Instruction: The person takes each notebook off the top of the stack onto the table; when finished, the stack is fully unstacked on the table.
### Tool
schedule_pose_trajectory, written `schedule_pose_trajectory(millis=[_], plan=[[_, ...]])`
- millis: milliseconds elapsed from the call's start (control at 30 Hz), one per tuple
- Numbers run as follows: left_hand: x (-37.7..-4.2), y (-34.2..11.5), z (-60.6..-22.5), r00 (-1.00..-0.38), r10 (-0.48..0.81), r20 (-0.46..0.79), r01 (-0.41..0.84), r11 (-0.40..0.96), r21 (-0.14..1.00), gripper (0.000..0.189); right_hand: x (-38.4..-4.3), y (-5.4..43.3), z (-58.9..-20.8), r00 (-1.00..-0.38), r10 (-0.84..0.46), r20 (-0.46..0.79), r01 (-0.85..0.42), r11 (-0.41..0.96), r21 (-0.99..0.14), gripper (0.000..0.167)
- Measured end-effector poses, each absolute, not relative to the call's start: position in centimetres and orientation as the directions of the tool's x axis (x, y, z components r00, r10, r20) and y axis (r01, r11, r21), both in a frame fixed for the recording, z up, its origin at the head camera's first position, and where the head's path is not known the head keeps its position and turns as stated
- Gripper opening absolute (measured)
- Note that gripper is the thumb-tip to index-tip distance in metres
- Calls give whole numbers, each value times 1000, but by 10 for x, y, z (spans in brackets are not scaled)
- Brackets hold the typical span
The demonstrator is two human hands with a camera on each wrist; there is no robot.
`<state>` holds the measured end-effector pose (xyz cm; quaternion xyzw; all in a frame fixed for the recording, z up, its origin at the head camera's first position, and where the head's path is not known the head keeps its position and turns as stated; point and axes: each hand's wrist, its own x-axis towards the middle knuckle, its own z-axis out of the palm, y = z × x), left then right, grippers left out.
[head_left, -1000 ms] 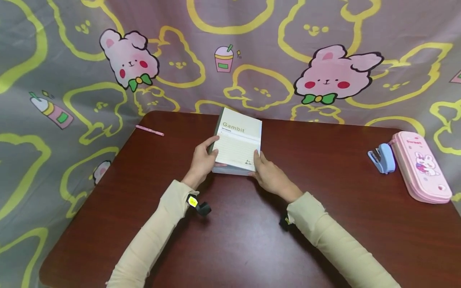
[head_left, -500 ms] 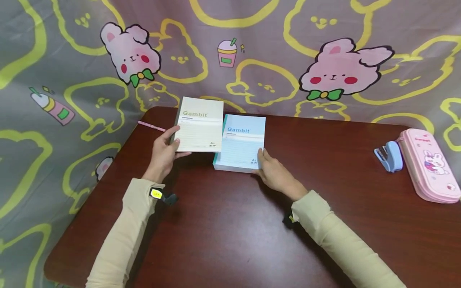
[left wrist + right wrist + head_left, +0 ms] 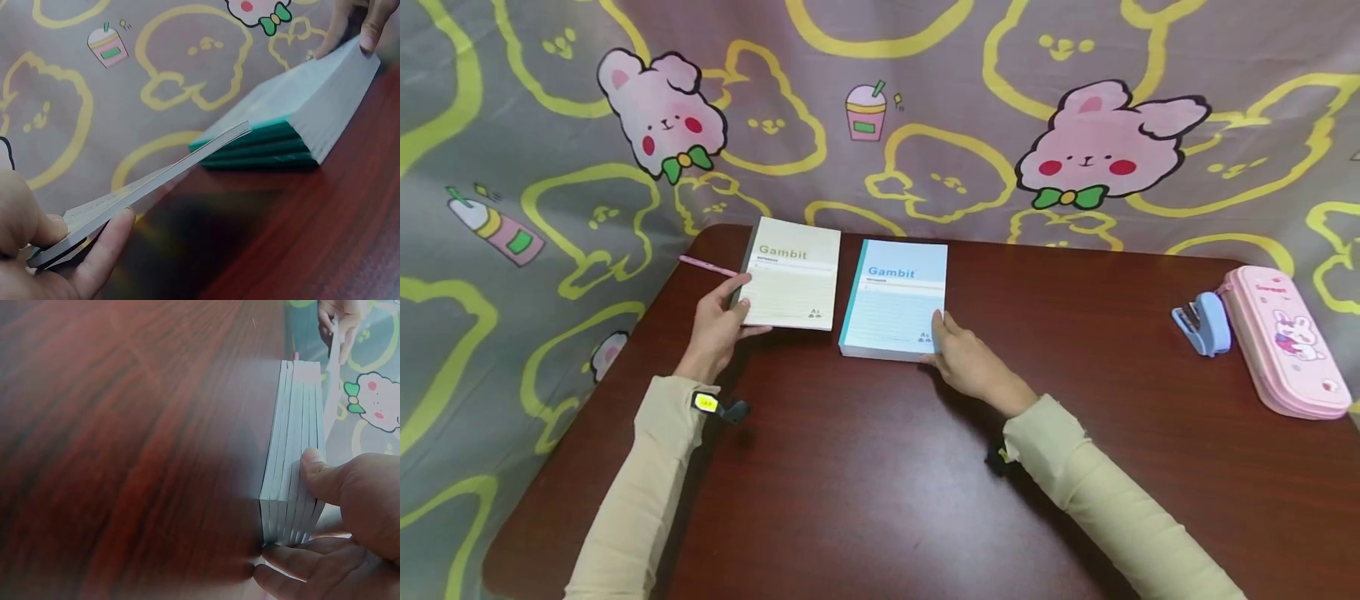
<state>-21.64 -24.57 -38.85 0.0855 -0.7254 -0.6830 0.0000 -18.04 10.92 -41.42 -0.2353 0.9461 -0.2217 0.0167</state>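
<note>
- We see the left hand (image 3: 713, 329) holding the cream notebook (image 3: 793, 279) tilted above the table (image 3: 850, 475), thumb on top and fingers beneath.
- We see the right hand (image 3: 973, 362) gripping the near right corner of the blue notebook stack (image 3: 895, 304), thumb and fingers clamped about it; the stack rests on the table.
- We judge the step in hand as separating notebooks.
- Next, we think, lowering the cream one calls for keeping off the pink pen (image 3: 706, 266) behind it.
</note>
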Motion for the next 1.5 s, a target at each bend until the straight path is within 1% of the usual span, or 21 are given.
schedule_pose_trajectory(millis=[100,267,367,400,500,567,633,733,800,867,967,1100,1167,1233,1367,1433,1500], plan=[[-217,-246,-396,-984,-121,-134,-143,68,987,50,-179,108,-414,-891,-448,65,-430,793,-431,75],[-216,-246,-407,-987,-68,-149,-153,67,986,50,-179,109,-415,-895,-441,63,-423,799,-428,76],[-217,-248,-411,-987,-48,-154,-158,111,981,50,-179,110,-416,-892,-448,65,-431,798,-421,75],[-218,-249,-412,-988,-47,-149,-155,156,976,49,-179,110,-416,-889,-452,69,-437,797,-416,75],[-222,-252,-415,-994,-32,-109,-113,377,919,44,-180,111,-416,-887,-455,74,-444,797,-409,74],[-224,-253,-417,-997,-18,-75,-73,548,833,41,-180,111,-416,-887,-455,75,-444,799,-406,74],[-225,-253,-419,-999,0,-34,-25,681,732,39,-179,111,-415,-889,-452,68,-439,801,-408,74],[-226,-253,-422,-999,39,24,46,784,619,39,-179,110,-415,-889,-453,64,-437,800,-411,74],[-226,-252,-424,-997,59,54,79,817,571,38,-179,110,-415,-888,-456,60,-437,797,-416,74],[-227,-252,-426,-995,76,66,100,833,544,38,-180,110,-414,-889,-455,54,-434,798,-419,74],[-227,-252,-427,-995,83,52,98,839,535,38,-180,111,-413,-892,-450,44,-425,801,-422,74],[-230,-251,-425,-994,85,69,109,838,534,45,-180,111,-413,-893,-449,36,-421,803,-421,73],[-232,-245,-422,-991,101,83,130,822,555,52,-180,112,-414,-894,-446,29,-416,805,-423,73],[-230,-233,-416,-986,142,86,166,793,586,64,-180,112,-414,-895,-445,22,-412,807,-424,73],[-219,-194,-405,-963,269,-2,188,680,708,90,-180,112,-415,-894,-447,27,-415,804,-426,74],[-213,-173,-403,-948,315,-55,172,647,743,101,-181,111,-416,-895,-445,42,-419,803,-423,74],[-209,-155,-405,-939,332,-87,161,650,743,107,-181,110,-417,-894,-444,54,-424,802,-422,74]])
